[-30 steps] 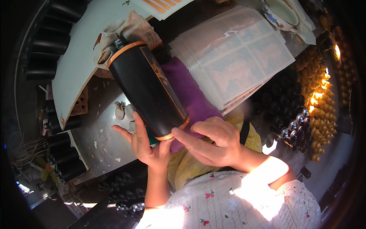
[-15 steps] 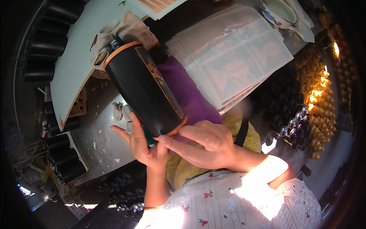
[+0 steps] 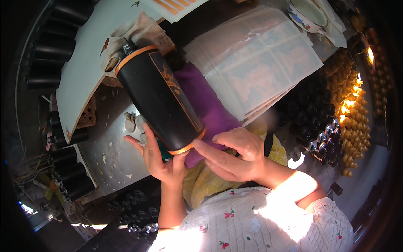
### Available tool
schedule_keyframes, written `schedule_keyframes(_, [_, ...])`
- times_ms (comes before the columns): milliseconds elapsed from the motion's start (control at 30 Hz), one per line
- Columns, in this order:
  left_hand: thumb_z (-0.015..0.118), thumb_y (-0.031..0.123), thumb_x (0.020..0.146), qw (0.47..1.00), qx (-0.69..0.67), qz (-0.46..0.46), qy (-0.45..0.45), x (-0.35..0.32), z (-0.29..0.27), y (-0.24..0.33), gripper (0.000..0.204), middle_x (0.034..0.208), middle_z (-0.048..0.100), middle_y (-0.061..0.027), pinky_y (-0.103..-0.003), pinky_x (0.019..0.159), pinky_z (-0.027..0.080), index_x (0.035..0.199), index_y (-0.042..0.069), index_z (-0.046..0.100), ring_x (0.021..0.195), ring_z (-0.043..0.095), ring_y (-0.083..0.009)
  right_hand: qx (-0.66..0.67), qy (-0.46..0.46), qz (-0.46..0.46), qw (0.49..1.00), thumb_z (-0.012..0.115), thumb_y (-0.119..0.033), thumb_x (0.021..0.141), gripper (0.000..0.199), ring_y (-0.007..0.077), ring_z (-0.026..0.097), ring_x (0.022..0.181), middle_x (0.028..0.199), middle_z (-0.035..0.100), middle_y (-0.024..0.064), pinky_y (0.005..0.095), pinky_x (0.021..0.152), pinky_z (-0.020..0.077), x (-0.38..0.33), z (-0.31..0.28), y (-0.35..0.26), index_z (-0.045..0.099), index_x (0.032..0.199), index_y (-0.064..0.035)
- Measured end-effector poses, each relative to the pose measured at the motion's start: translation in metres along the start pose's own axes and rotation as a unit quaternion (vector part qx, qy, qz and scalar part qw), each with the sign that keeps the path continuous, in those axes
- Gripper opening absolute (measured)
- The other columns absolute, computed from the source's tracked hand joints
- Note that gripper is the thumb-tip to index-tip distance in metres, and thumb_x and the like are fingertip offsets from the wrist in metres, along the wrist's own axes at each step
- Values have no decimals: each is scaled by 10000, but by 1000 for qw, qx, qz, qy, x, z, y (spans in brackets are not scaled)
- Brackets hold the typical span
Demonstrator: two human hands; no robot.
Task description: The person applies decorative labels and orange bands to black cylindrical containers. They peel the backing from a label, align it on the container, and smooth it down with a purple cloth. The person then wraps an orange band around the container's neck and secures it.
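A black cylinder (image 3: 153, 98) with orange bands at both ends and an orange-outlined picture panel on its side lies tilted, its far end by a crumpled beige cloth (image 3: 147, 31). At its near end my left hand (image 3: 161, 164) holds it, thumb against the end and fingers partly spread along the left side. The extended index finger of my right hand (image 3: 239, 157) meets the near orange band; the thumb stands apart from it, and nothing shows between them. Purple cloth (image 3: 210, 103) lies beneath and to the right of the cylinder.
A stack of translucent-covered printed sheets (image 3: 256, 63) lies to the right, with a white enamel pot (image 3: 310, 17) behind it. Several small gold-coloured pieces (image 3: 354, 122) stand at far right. A white board (image 3: 84, 71) and more black cylinders (image 3: 52, 46) are at left.
My right hand has shifted slightly right along the near orange band, and its thumb has lifted away from the cylinder. The cylinder and my left hand have barely moved.
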State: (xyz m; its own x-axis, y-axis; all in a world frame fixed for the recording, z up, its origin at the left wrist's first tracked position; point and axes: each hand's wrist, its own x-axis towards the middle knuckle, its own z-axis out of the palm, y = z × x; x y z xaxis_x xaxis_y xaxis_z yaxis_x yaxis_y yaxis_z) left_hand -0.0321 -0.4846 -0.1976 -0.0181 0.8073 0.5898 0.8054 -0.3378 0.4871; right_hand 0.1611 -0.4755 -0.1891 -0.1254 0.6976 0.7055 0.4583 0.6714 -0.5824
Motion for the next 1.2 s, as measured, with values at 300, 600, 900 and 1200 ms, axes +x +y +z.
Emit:
schedule_keyframes(300, [739, 485, 833, 1000, -16, -1, 24, -1, 6, -5, 908, 1079, 696, -141, -668, 1176, 82, 1411, -143, 430, 959, 677, -256, 1, -38, -33, 999, 768, -28, 592, 466, 148, 548, 639, 1017, 541, 58, 257, 526, 449, 1, -2, -1, 779, 1054, -85])
schedule_keyframes(600, [822, 431, 767, 995, -88, -38, 14, -1, 3, 3, 981, 1246, 597, -268, -662, 1172, 99, 1449, -122, 383, 1133, 604, -373, 419, 298, 529, 675, 436, -327, 1062, 350, 86, 515, 918, 1055, 557, 12, 204, 705, 435, 24, -68, 41, 604, 1184, -45])
schedule_keyframes(900, [759, 122, 627, 989, 110, 14, -101, 33, -3, 35, 982, 1098, 539, -258, -692, 1162, 82, 1488, -88, 337, 1100, 524, -445, 251, -64, 233, 937, 673, 65, 795, 471, 153, 612, 930, 1124, 612, 91, 283, 804, 492, 35, -5, -20, 542, 1243, 8])
schedule_keyframes(1200, [848, 393, 734, 993, -61, -90, -55, 10, 2, 6, 1082, 1299, 553, -290, -568, 1158, 230, 1496, -122, 278, 1192, 546, -419, 295, 0, 407, 865, 675, 44, 790, 337, 155, 606, 864, 972, 567, 90, 284, 765, 498, 21, -2, -9, 536, 1093, -9])
